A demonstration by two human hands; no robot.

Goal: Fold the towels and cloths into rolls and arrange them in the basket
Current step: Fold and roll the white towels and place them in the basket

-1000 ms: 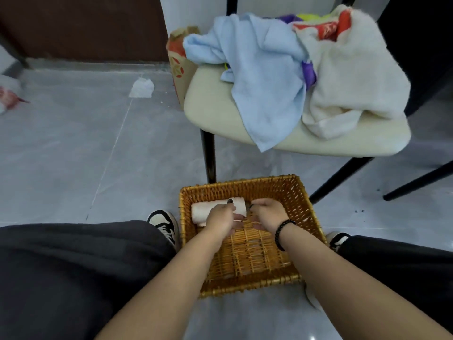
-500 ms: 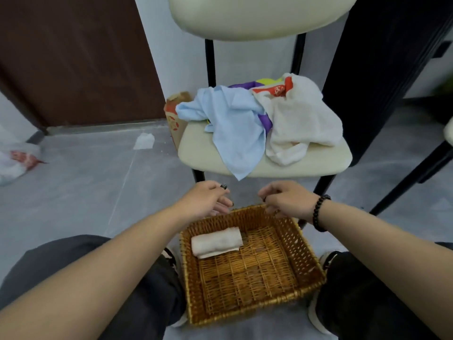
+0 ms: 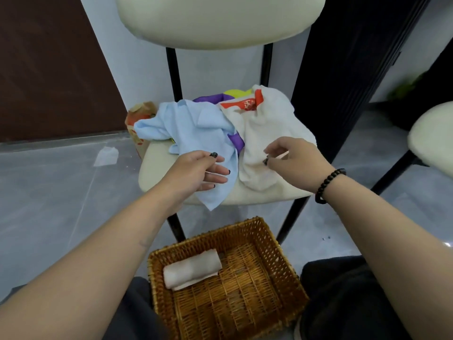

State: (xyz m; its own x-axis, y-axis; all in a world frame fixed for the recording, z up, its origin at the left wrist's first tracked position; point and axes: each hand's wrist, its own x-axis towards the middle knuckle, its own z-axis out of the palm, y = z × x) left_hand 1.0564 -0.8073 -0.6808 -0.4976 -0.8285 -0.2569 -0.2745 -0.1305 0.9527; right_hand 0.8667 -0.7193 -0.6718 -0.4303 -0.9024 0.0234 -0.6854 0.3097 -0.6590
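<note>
Wicker basket (image 3: 289, 273) on floor, directly below front edge of chair seat (image 3: 157, 165). Contents: one white towel roll (image 3: 192, 268), lying along basket's far-left wall; rest of basket floor bare weave.

Cloth pile on chair seat, above basket:
- light blue cloth (image 3: 196, 126), left of pile, one corner hanging over seat's front edge;
- white towel (image 3: 269, 126), right of pile, crumpled, red printed band at far edge;
- purple cloth (image 3: 235, 141) and a yellow-green scrap (image 3: 232, 93), mostly buried beneath the two above.

Left hand (image 3: 198, 171): fingers straight and spread, held over lower part of blue cloth, gripping nothing; contact with cloth not certain.
Right hand (image 3: 291, 159): fingers loosely curled over white towel, thumb and forefinger near each other, nothing visibly pinched.

Handling, judged: all items soft, limp, light; no fragility. White towel thicker, likely bulkier roll. Best taken by two adjacent corners or one hem, lifted clear of pile, since layers overlap and may drag neighbours along.

Paper bag (image 3: 142, 114) behind seat's left edge.
</note>
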